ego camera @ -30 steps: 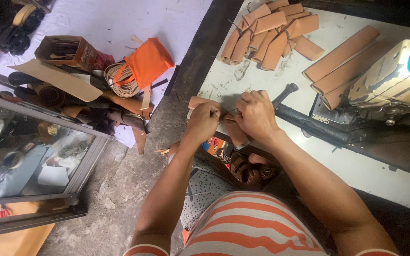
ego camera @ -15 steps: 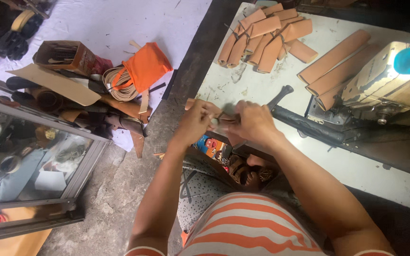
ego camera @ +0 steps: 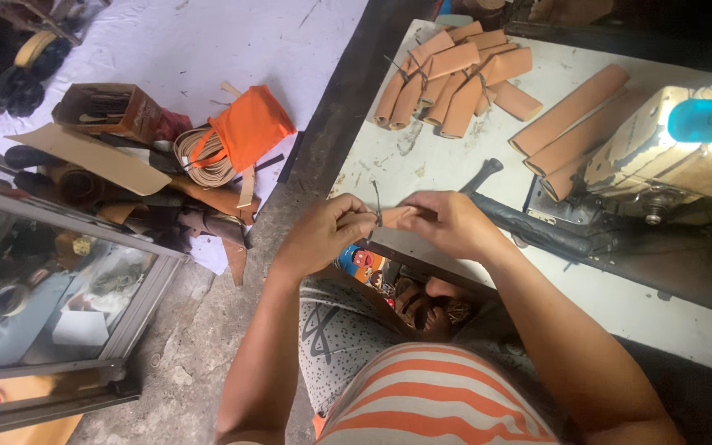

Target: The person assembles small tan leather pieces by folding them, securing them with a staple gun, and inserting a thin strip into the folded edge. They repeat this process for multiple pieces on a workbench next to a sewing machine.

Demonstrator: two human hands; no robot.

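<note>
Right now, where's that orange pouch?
In the head view, the orange pouch lies on the white floor sheet left of the work table, against a coil of tan strap, well beyond the left hand.

The tan leather piece (ego camera: 395, 216) at the near edge of the table (ego camera: 422, 156) is mostly covered by the left hand (ego camera: 323, 231) and right hand (ego camera: 447, 221), so its shape cannot be told. Whatever the fingers pinch beside the thin dark strand (ego camera: 377, 202) is too small to make out. Beyond the hands, the sewing machine (ego camera: 669, 156) runs off the right edge. Below the table, the things in the open drawer (ego camera: 405, 292) are shadowed and unclear.
</note>
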